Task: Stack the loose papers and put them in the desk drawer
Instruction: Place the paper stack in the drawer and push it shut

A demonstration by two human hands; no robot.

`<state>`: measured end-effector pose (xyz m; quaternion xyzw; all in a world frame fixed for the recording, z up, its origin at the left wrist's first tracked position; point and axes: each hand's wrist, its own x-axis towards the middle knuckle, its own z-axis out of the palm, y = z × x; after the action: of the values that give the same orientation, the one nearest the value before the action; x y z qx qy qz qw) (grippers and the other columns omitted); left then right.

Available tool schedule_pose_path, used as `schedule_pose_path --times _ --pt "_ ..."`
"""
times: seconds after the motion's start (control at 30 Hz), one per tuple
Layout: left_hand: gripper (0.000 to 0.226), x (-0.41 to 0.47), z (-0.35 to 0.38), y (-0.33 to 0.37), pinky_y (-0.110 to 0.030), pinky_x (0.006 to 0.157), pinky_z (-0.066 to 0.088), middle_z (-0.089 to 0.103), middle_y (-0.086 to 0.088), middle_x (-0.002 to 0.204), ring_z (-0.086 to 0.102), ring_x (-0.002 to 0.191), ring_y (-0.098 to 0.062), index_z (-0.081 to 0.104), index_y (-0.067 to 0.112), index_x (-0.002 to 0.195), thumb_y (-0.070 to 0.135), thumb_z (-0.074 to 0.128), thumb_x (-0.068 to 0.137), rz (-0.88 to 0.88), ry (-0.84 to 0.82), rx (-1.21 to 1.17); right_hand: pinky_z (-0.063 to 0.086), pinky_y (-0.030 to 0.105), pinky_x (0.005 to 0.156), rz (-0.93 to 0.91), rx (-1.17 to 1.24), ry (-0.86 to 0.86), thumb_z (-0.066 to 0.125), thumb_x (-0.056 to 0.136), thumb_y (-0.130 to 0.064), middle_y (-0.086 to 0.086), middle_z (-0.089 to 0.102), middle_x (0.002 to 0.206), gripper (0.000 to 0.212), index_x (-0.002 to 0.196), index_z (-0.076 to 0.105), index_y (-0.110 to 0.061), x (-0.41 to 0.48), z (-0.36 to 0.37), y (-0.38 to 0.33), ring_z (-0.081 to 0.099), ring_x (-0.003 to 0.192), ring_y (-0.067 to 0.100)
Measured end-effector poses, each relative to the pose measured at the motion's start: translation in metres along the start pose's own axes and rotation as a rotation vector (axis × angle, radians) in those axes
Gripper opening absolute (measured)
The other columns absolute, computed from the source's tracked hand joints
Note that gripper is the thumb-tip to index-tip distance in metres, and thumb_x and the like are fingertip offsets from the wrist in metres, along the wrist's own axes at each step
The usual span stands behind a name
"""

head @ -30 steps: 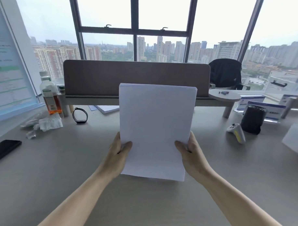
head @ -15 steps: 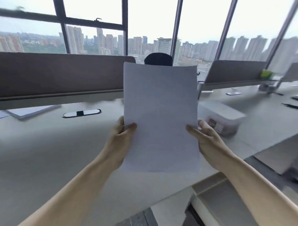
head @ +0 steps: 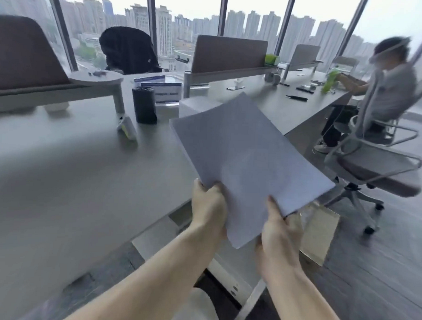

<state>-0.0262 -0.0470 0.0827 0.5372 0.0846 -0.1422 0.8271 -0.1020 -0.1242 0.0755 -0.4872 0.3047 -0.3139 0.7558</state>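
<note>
A squared stack of white papers (head: 243,156) hangs in the air over the desk's right corner, tilted with its far end pointing up and left. My left hand (head: 208,207) grips its near left edge. My right hand (head: 278,231) grips the near right corner, thumb on top. Below the papers, beside the desk's edge, stands a white drawer unit (head: 234,278); the frame is blurred and I cannot tell whether a drawer is open.
On the grey desk (head: 73,179) stand a black cylinder (head: 144,105), a small white device (head: 126,128) and blue-white signs (head: 164,91). An empty mesh chair (head: 377,165) stands to the right. A person (head: 387,89) sits at the far right desk.
The view has swung to the right and down. The stack went from upright in front of me to tilted over the desk's right corner, with both hands still on it.
</note>
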Motion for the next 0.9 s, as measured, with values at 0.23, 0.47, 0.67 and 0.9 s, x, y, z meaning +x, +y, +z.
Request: schedule_pose_path --times 0.23,0.47,0.67,0.9 --pt "0.017 0.0 0.024 -0.063 -0.036 0.075 0.054 0.067 -0.009 0.119 0.066 0.096 -0.024 0.051 0.015 0.118 0.016 0.052 0.1 -0.187 -0.117 0.293 0.058 0.051 0.089 0.107 -0.21 0.163 0.056 0.101 -0.008 0.011 0.072 0.108 0.014 0.105 0.061 -0.021 0.03 -0.1 -0.015 0.072 0.094 0.033" --pt "0.055 0.07 -0.027 -0.072 -0.039 0.112 0.037 0.047 -0.012 0.15 0.042 0.14 -0.03 0.04 0.007 0.151 0.027 0.052 0.102 0.125 -0.244 1.31 0.051 0.034 0.062 0.254 -0.431 0.155 0.055 0.099 -0.001 0.016 0.066 0.094 0.019 0.118 0.055 -0.002 0.054 -0.15 -0.011 0.065 0.077 0.032" --pt "0.058 0.084 -0.024 -0.069 -0.047 0.12 0.02 0.038 -0.007 0.16 0.031 0.148 -0.03 0.036 0.011 0.154 0.037 0.042 0.103 0.292 -0.19 1.694 0.052 0.033 0.061 0.316 -0.519 0.09 0.052 0.098 0.003 0.012 0.063 0.094 0.021 0.118 0.048 -0.002 0.083 -0.11 0.019 0.063 0.076 0.027" --pt "0.062 0.092 -0.035 -0.081 -0.045 0.112 0.027 0.029 -0.002 0.163 0.029 0.146 -0.027 0.03 0.014 0.154 0.041 0.044 0.099 0.325 -0.172 1.901 0.056 0.042 0.077 0.384 -0.514 0.105 0.051 0.091 0.008 0.016 0.066 0.096 0.028 0.117 0.058 0.003 0.112 -0.072 0.059 0.066 0.086 0.035"
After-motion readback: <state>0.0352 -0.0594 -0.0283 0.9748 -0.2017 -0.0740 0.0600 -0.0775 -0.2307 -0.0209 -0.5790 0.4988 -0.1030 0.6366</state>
